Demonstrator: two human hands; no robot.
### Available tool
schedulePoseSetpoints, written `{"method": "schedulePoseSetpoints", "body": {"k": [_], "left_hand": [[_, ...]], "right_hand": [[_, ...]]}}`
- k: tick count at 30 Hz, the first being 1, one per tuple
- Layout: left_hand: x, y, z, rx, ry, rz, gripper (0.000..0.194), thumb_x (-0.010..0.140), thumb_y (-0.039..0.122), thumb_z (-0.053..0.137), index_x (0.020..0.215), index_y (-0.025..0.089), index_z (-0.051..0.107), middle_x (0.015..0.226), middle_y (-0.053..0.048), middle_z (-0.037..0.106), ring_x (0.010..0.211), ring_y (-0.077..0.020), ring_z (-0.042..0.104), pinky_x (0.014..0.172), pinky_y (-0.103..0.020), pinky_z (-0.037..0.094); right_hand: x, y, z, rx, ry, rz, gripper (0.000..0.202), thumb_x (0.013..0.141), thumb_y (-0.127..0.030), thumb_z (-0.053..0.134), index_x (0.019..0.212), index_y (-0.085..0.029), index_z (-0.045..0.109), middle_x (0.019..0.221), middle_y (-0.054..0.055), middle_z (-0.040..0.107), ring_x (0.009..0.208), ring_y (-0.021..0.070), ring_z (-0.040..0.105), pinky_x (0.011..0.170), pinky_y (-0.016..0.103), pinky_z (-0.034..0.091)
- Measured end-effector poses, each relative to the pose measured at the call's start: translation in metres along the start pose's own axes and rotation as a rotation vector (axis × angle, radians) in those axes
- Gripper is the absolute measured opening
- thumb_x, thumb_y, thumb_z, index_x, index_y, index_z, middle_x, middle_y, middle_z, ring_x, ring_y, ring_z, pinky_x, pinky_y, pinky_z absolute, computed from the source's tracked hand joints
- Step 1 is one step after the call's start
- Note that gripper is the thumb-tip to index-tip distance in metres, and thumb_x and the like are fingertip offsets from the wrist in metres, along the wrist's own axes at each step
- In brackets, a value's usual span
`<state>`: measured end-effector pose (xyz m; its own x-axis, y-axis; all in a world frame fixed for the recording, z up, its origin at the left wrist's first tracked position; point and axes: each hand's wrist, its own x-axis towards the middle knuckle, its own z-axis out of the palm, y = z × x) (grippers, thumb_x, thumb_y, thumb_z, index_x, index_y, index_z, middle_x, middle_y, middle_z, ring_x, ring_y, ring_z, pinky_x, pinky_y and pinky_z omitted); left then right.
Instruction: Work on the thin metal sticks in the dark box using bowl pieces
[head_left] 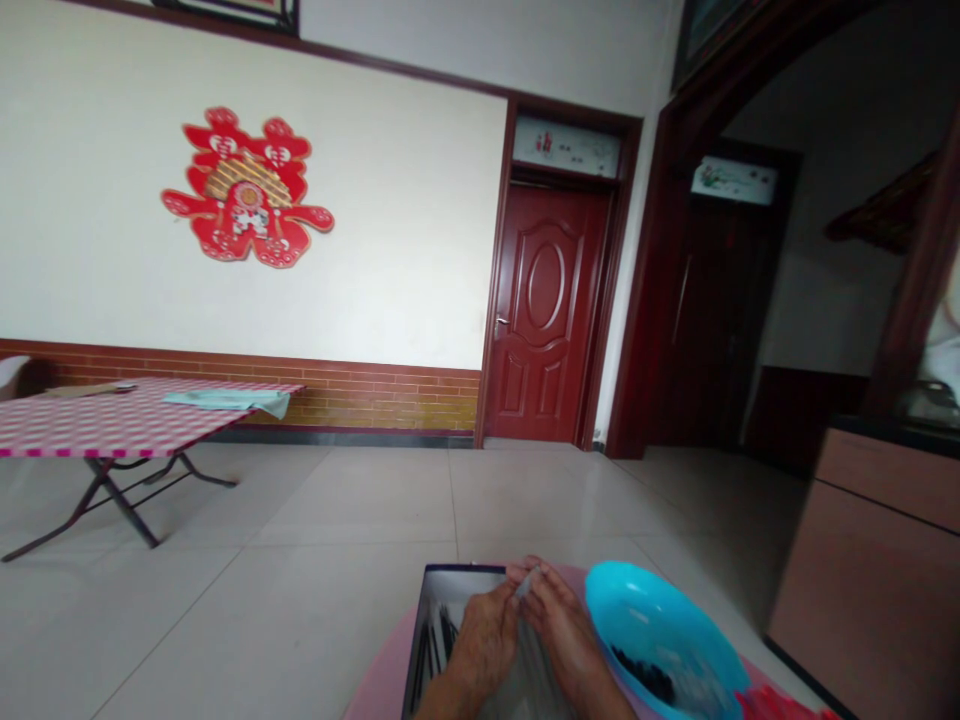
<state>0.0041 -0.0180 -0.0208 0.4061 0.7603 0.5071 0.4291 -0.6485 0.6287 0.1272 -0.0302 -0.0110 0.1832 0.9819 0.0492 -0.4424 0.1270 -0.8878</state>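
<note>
My left hand (484, 632) and my right hand (559, 625) are close together at the bottom middle, fingers pinched on what looks like a clear plastic bag (534, 665). Its film rises between the fingertips and hangs down between the hands. Under my left hand is an open box (424, 610) with a dark rim, holding several thin dark and pale sticks (441, 635). To the right of my right hand stands a bright blue bowl (626, 585). Small black pieces (645, 675) and some clear bits lie in it; they are too small to name.
Box and bowl rest on a round pink table (386, 665). Something red (780, 703) lies at the bowl's right edge. A folding table (150, 415) with a checked cover stands left, a pale green cloth (229, 400) on it. At right is a cabinet (870, 560); a red door (551, 310) is behind.
</note>
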Motion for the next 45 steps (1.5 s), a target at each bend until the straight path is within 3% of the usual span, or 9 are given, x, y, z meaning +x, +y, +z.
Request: {"method": "schedulePoseSetpoints", "body": {"k": [6,17,25,28,30,33,38,42,45], "left_hand": [[-0.002,0.001,-0.005,0.093,0.026,0.025,0.042,0.091,0.026,0.026,0.120,0.019,0.055,0.099,-0.008,0.071,0.084,-0.0204,0.067,0.077,-0.030,0.051],[-0.005,-0.002,-0.003,0.335,-0.008,-0.027,0.038,0.088,0.015,0.029,0.107,0.016,0.061,0.100,-0.011,0.070,0.092,-0.0227,0.065,0.084,-0.034,0.051],[-0.006,-0.002,0.000,0.239,0.024,-0.020,0.037,0.091,0.022,0.030,0.114,0.018,0.059,0.102,-0.009,0.070,0.090,-0.0208,0.066,0.082,-0.032,0.050],[-0.004,0.010,-0.010,0.207,-0.057,-0.086,0.039,0.091,0.024,0.030,0.119,0.018,0.056,0.098,-0.007,0.071,0.085,-0.0194,0.067,0.079,-0.030,0.049],[-0.001,0.019,-0.018,0.278,-0.154,-0.200,0.040,0.090,0.021,0.030,0.122,0.017,0.055,0.097,-0.007,0.071,0.084,-0.0180,0.066,0.080,-0.029,0.048],[0.003,0.026,-0.030,0.332,-0.228,-0.285,0.037,0.086,0.017,0.034,0.108,0.013,0.064,0.097,-0.010,0.071,0.088,-0.0190,0.065,0.081,-0.028,0.046],[-0.007,0.034,-0.044,0.367,-0.444,-0.311,0.029,0.075,0.015,0.046,0.083,0.014,0.074,0.080,-0.006,0.073,0.077,-0.0180,0.066,0.070,-0.023,0.047],[-0.029,0.044,-0.052,0.399,-0.570,-0.315,0.031,0.068,0.009,0.047,0.079,0.015,0.075,0.077,-0.005,0.074,0.075,-0.0173,0.066,0.069,-0.021,0.047],[-0.045,0.051,-0.054,0.405,-0.592,-0.317,0.033,0.069,0.010,0.044,0.081,0.015,0.075,0.083,-0.007,0.074,0.078,-0.0183,0.067,0.074,-0.023,0.048]], "right_hand": [[0.001,0.002,0.003,0.002,0.000,0.019,0.051,0.057,-0.050,0.077,0.095,-0.017,0.065,0.101,0.011,0.071,0.100,0.0260,0.063,0.084,0.036,0.050],[0.000,0.007,-0.001,-0.116,0.005,0.074,0.048,0.061,-0.055,0.070,0.095,-0.022,0.065,0.098,0.007,0.071,0.101,0.0263,0.061,0.081,0.038,0.048],[0.001,0.012,-0.002,-0.178,0.056,-0.091,0.045,0.065,-0.055,0.065,0.094,-0.020,0.065,0.095,0.007,0.072,0.094,0.0242,0.063,0.080,0.033,0.048],[0.000,0.006,0.000,-0.261,0.157,-0.167,0.052,0.068,-0.055,0.061,0.106,-0.020,0.063,0.100,0.007,0.071,0.099,0.0228,0.061,0.085,0.031,0.046],[0.000,0.002,0.002,-0.318,0.257,-0.194,0.061,0.071,-0.057,0.056,0.119,-0.020,0.054,0.107,0.008,0.069,0.101,0.0221,0.060,0.087,0.032,0.044],[0.000,-0.004,0.003,-0.408,0.351,-0.215,0.063,0.077,-0.057,0.046,0.127,-0.019,0.047,0.110,0.009,0.066,0.100,0.0219,0.060,0.085,0.034,0.045],[-0.002,-0.005,0.003,-0.482,0.302,-0.219,0.058,0.078,-0.056,0.042,0.120,-0.018,0.051,0.112,0.010,0.065,0.098,0.0219,0.061,0.082,0.033,0.047],[0.000,-0.002,0.004,-0.562,0.226,-0.235,0.056,0.077,-0.056,0.041,0.115,-0.016,0.054,0.116,0.014,0.063,0.103,0.0241,0.060,0.086,0.035,0.046],[0.001,-0.001,0.003,-0.597,0.171,-0.244,0.055,0.078,-0.055,0.039,0.112,-0.016,0.056,0.114,0.015,0.063,0.102,0.0244,0.060,0.086,0.036,0.047]]}}
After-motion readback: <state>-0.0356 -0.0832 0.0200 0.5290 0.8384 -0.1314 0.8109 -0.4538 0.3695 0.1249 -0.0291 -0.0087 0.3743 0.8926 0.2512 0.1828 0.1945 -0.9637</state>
